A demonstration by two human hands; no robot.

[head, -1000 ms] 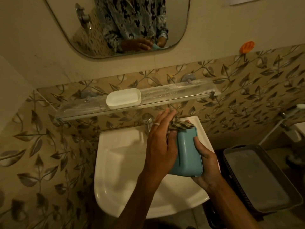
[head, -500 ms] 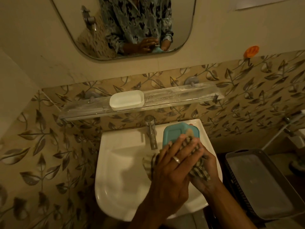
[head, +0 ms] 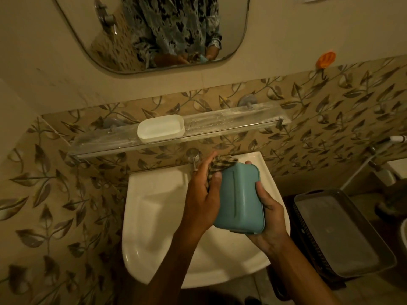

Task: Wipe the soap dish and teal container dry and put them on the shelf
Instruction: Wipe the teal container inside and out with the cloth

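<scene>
Right grip: clasped round the teal container, supporting it from below and from the right.
Left grip: pinching a striped cloth against the container's upper left corner.
Container position: centre frame, tilted, above the white sink.
Soap dish: white, on the glass shelf, left of centre.
Room: leaf-patterned tiles; mirror at top; dark basket at lower right.

The soap dish sits on the shelf, left of its middle. The shelf hangs below the mirror and above the sink. Over the sink's right half, the container lies between the left hand, which grips a cloth at its far left corner, and the right hand, which holds its right side. A basket stands to the right of the sink.
</scene>
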